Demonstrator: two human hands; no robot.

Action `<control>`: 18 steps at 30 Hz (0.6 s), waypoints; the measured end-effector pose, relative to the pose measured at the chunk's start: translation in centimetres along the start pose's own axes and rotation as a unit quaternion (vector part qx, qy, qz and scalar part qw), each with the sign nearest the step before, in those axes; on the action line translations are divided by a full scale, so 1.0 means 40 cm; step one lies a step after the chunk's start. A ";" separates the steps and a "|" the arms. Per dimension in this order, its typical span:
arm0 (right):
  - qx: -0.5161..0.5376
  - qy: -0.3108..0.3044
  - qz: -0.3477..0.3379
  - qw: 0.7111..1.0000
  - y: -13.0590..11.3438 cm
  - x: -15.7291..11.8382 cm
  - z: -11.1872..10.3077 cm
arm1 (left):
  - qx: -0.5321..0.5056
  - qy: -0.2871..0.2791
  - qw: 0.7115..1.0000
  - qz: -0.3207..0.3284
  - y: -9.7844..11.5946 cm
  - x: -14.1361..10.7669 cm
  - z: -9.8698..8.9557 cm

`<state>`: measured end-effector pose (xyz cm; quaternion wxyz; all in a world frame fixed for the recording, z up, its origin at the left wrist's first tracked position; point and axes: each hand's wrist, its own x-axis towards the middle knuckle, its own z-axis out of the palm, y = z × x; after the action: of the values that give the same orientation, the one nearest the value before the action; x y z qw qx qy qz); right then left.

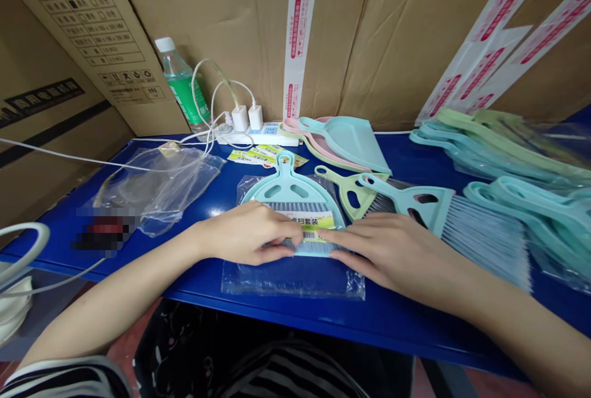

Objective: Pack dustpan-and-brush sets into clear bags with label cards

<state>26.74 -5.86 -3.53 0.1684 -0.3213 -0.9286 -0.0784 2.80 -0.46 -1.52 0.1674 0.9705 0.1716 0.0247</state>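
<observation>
A: Lying flat on the blue counter (83, 213), near its front edge, a light-blue dustpan set (290, 196) is seen inside a clear plastic bag (295, 278).

B: How is it being held?

A: It is pressed down from both sides. The left hand (252, 235) is laid on the lower left of the set, its grip closed down on the bag over the grey bristles. The right hand (392, 250) is spread on the lower right, fingers extended and together, their tips touching the label (310, 222).

B: What is found around it?

A: Just to the right, a green brush (353, 191) and a light-blue brush (462, 222) are laid side by side, touching. Behind them, pink and blue dustpans (344, 139) are stacked. More bagged sets (517, 151) are piled at the far right. To the left, a crumpled clear bag (161, 185) is seen. A power strip (263, 134) with white chargers and a green-labelled bottle (182, 87) are placed against the cardboard boxes (392, 34).
</observation>
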 end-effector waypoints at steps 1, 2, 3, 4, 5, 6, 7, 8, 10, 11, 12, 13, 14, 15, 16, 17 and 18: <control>0.005 0.001 -0.001 1.000 0.000 0.000 0.000 | -0.002 -0.004 1.000 -0.004 0.001 -0.001 -0.001; 0.010 0.002 -0.001 1.000 0.000 -0.001 0.000 | -0.005 -0.007 1.000 -0.006 0.001 -0.002 -0.002; 0.015 0.005 -0.003 1.000 0.000 -0.002 0.000 | -0.008 -0.010 1.000 -0.008 0.002 -0.002 -0.003; 0.022 0.009 -0.005 1.000 0.000 -0.003 0.000 | -0.011 -0.013 1.000 -0.009 0.003 -0.003 -0.005; 0.029 0.011 -0.006 0.999 0.000 -0.004 0.001 | -0.014 -0.016 1.000 -0.009 0.004 -0.004 -0.006; 0.038 0.012 -0.006 0.999 0.000 -0.005 0.001 | -0.016 -0.019 1.000 -0.011 0.005 -0.005 -0.009; 0.046 0.012 -0.002 0.999 0.000 -0.006 0.002 | -0.018 -0.023 0.999 -0.013 0.007 -0.006 -0.011; 0.053 0.010 0.003 0.999 0.000 -0.006 0.003 | -0.018 -0.027 0.999 -0.014 0.008 -0.007 -0.014; 0.066 0.007 0.010 0.998 0.001 -0.006 0.005 | -0.014 -0.037 0.999 -0.021 0.011 -0.010 -0.020; 0.070 0.007 0.013 0.997 0.001 -0.006 0.006 | -0.012 -0.043 0.999 -0.027 0.012 -0.013 -0.023; 0.075 0.005 0.015 0.997 0.001 -0.005 0.006 | -0.010 -0.050 0.998 -0.034 0.012 -0.015 -0.026; 0.081 0.003 0.018 0.997 0.001 -0.005 0.006 | -0.007 -0.056 0.998 -0.040 0.012 -0.018 -0.028; 0.091 -0.002 0.023 0.996 0.000 -0.004 0.006 | -0.005 -0.061 0.997 -0.046 0.011 -0.022 -0.031; 0.104 -0.007 0.034 0.994 -0.001 -0.003 0.006 | -0.004 -0.064 0.997 -0.051 0.009 -0.026 -0.033; 0.120 -0.017 0.048 0.991 -0.002 -0.002 0.005 | -0.003 -0.066 0.996 -0.055 0.008 -0.031 -0.035; 0.137 -0.029 0.066 0.988 -0.003 0.000 0.004 | -0.005 -0.068 0.996 -0.059 0.006 -0.036 -0.038; 0.151 -0.042 0.084 0.984 -0.005 0.001 0.004 | -0.008 -0.071 0.996 -0.063 0.004 -0.041 -0.041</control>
<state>26.55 -5.97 -3.67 0.1819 -0.3717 -0.9058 0.0905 1.13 -0.64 0.10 0.1878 0.9558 0.2197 -0.0530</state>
